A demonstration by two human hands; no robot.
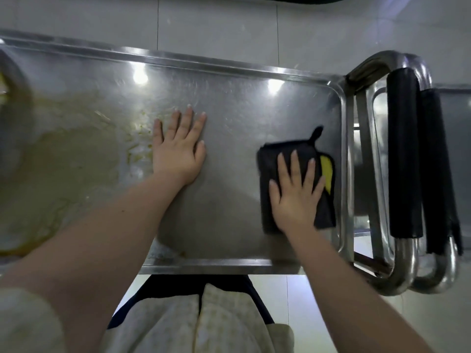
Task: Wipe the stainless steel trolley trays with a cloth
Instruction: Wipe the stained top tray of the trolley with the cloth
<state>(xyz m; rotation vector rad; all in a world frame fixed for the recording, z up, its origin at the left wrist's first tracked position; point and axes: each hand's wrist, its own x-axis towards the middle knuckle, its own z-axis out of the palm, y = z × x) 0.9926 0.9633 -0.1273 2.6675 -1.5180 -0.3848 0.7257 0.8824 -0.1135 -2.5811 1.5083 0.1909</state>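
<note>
A stainless steel trolley tray (229, 72) fills most of the view below me. A folded black cloth (270, 159) with a yellow patch and a small hanging loop lies flat near the tray's right end. My right hand (295, 192) presses on the cloth with straight, spread fingers. My left hand (178, 149) rests flat on the bare metal in the middle of the tray, fingers straight. A wide yellowish-brown smear (66, 159) covers the tray's left half, with streaks reaching close to my left hand.
Two trolley push handles with black foam grips (404, 154) stand just beyond the tray's right rim. A second trolley's tray (458, 149) shows partly at the far right. Pale floor tiles (280, 26) surround the trolley. A dark object lies at the top edge.
</note>
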